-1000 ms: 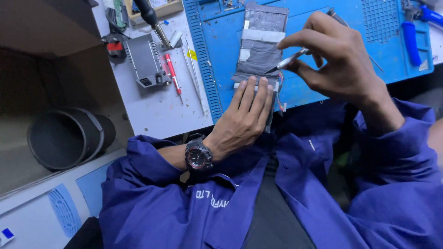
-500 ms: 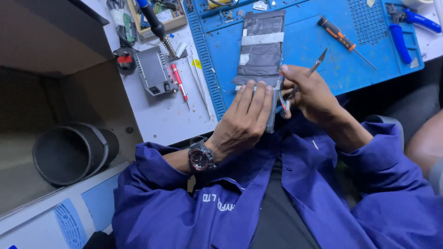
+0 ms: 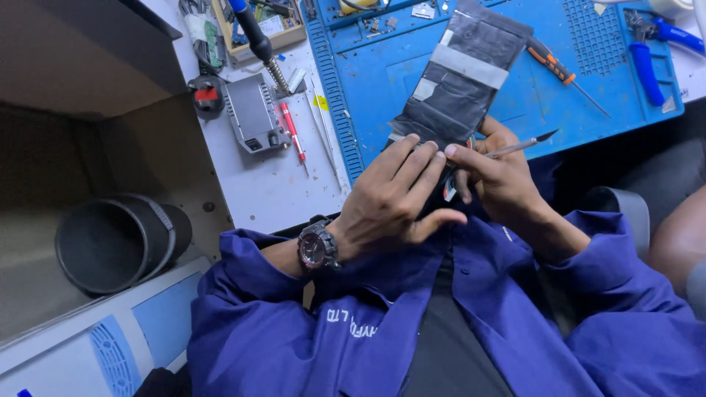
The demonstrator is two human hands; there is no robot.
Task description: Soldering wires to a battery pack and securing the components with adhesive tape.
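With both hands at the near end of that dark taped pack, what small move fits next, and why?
Probably bring the thin metal tweezers in the right hand down to the coloured wires at the near end of the dark taped rectangular pack; the left hand already steadies it there.

Orange screwdriver [image 3: 553, 65], blue pliers [image 3: 647, 62], grey bin [image 3: 118, 242].

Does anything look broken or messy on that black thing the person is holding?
The dark flat pack looks patched: grey tape strips cross its wrinkled wrapping, and coloured wires poke out at the near end by the right hand. It also sits tilted on the blue mat, under the left hand.
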